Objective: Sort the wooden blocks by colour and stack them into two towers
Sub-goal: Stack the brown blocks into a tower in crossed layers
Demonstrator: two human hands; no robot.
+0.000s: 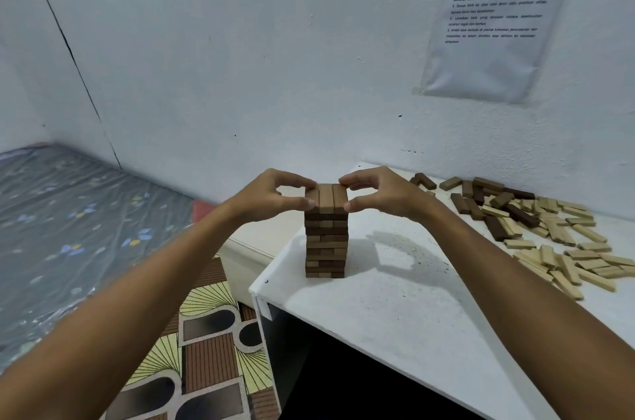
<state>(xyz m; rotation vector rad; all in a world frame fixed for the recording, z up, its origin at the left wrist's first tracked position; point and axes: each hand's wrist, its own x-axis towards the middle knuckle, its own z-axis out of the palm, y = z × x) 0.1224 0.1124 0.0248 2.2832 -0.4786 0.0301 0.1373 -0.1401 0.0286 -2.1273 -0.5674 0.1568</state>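
A tower of dark brown blocks (325, 240) stands near the left front corner of the white table (405, 296). Its top layer (326, 197) is three blocks side by side. My left hand (275, 194) pinches the left end block of that layer between thumb and fingertips. My right hand (376, 192) pinches the right end block the same way. Loose dark blocks (481, 199) lie at the back right of the table. A heap of light blocks (563, 247) spreads in front of them and to the right.
The table's left edge (271, 268) drops off close beside the tower. A wall (275, 58) stands right behind the table, with a printed sheet (494, 13) taped on it. A mattress (68, 220) and a patterned floor mat (206, 351) lie to the left, below.
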